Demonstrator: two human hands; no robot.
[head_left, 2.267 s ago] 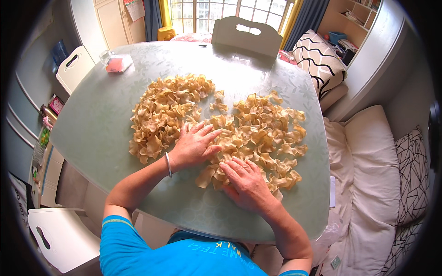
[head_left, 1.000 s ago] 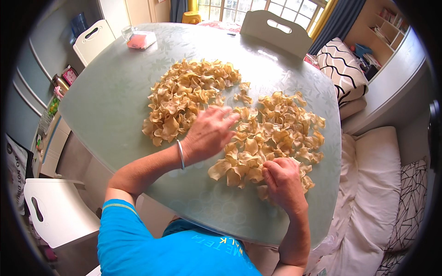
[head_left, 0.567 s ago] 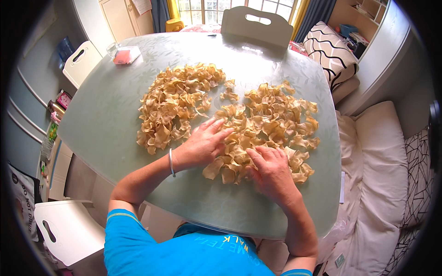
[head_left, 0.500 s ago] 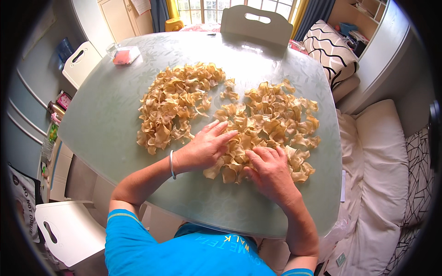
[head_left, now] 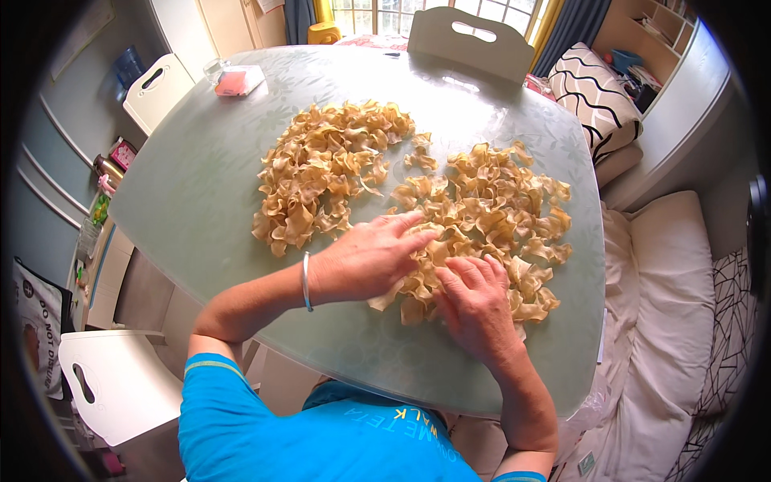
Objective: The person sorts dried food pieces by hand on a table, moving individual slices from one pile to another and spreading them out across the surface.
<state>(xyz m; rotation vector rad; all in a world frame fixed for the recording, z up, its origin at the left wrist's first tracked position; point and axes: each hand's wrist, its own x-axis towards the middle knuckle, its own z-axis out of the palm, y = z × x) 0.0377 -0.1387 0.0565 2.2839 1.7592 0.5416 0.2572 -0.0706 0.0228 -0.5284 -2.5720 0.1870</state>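
Note:
Two loose heaps of curled, pale-brown dried slices lie on the table. The left heap [head_left: 317,173] stands apart from both hands. Over the near left edge of the right heap [head_left: 502,197] reaches my left hand [head_left: 377,253], palm down, its fingers stretched out and resting on slices. A silver bangle [head_left: 307,281] circles that wrist. At the near side of the same heap, my right hand [head_left: 475,305] is bent down among the slices with its fingers curled together. Its fingertips are hidden, so what they grip cannot be made out.
The heaps lie on a frosted glass table [head_left: 193,185]. At its far left are a tissue pack [head_left: 239,81] and a clear glass [head_left: 214,71]. White chairs stand at the far side [head_left: 470,44], far left [head_left: 157,88] and near left [head_left: 120,386]. A cream sofa [head_left: 666,281] runs along the right.
The view has shifted a little, so the table and heaps sit farther right. My right hand's fingers have curled in more. My left hand stays on the right heap's edge.

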